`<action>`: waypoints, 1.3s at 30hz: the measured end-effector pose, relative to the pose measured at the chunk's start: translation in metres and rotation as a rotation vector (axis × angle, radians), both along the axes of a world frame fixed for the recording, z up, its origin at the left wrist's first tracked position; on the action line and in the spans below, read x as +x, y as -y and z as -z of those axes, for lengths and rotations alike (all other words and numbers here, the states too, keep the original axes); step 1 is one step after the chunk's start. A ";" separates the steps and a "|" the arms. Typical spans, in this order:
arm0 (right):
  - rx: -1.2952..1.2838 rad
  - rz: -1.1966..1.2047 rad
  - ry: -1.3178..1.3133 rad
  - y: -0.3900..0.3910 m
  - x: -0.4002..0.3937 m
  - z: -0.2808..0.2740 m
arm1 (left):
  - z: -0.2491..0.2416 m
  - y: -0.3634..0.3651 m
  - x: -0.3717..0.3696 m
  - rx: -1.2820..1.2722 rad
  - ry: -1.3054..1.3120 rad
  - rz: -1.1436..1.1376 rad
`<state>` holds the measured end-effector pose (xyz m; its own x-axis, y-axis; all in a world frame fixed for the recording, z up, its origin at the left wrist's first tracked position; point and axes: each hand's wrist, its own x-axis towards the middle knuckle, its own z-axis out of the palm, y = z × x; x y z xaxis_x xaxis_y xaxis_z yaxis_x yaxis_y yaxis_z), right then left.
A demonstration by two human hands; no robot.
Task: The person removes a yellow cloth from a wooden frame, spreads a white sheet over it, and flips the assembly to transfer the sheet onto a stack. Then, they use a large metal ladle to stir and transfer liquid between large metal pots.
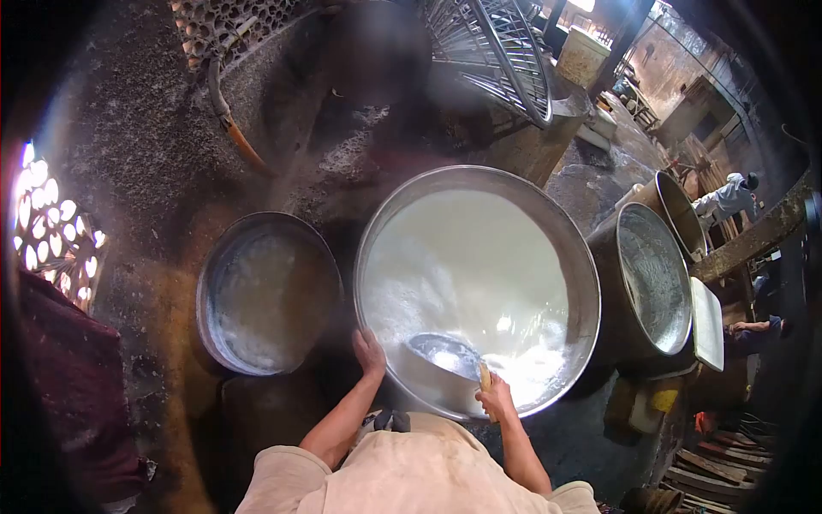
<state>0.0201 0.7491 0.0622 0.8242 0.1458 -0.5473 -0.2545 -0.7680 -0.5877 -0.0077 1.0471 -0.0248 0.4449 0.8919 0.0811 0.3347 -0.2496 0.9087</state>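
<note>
A large round metal pot [591, 283] in front of me holds a pale, milky liquid [462, 257] with foam along the near and left sides. My right hand [496, 399] is closed around the short light-coloured handle of a wide ladle [445, 355]. The ladle's round bowl lies at the liquid's surface near the pot's front edge, and its underside is hidden. At the pot's left front, my left hand [369, 351] grips the rim, its fingers partly hard to make out.
Left of the pot stands a smaller metal pot [202, 300] with cloudy contents. Tall metal vats [608, 283] stand close on the right, beside a white board [707, 324]. A wire basket [514, 60] sits at the back. Farther right, another person [728, 199] bends over.
</note>
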 end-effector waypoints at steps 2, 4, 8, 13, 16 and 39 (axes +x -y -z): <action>0.015 0.006 -0.024 -0.007 -0.006 -0.023 | 0.003 0.001 -0.002 -0.043 -0.007 0.020; 0.063 0.031 -0.054 -0.009 -0.008 -0.040 | 0.009 0.002 -0.001 -0.075 0.015 0.005; 0.063 -0.015 -0.096 -0.019 0.014 -0.104 | 0.004 0.005 -0.002 -0.111 0.082 -0.009; 0.005 -0.176 0.078 -0.061 0.075 -0.164 | -0.003 0.005 -0.004 -0.096 0.116 0.059; -0.073 -0.272 0.461 -0.104 0.112 -0.138 | -0.017 0.004 -0.003 -0.089 0.106 0.060; -0.413 -0.365 0.240 0.008 0.073 0.008 | 0.009 -0.008 -0.002 -0.026 -0.149 0.058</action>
<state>0.0934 0.7407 0.0540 0.8686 0.2575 -0.4234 0.1718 -0.9579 -0.2301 -0.0094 1.0551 -0.0336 0.5008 0.8655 -0.0122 0.4524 -0.2497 0.8562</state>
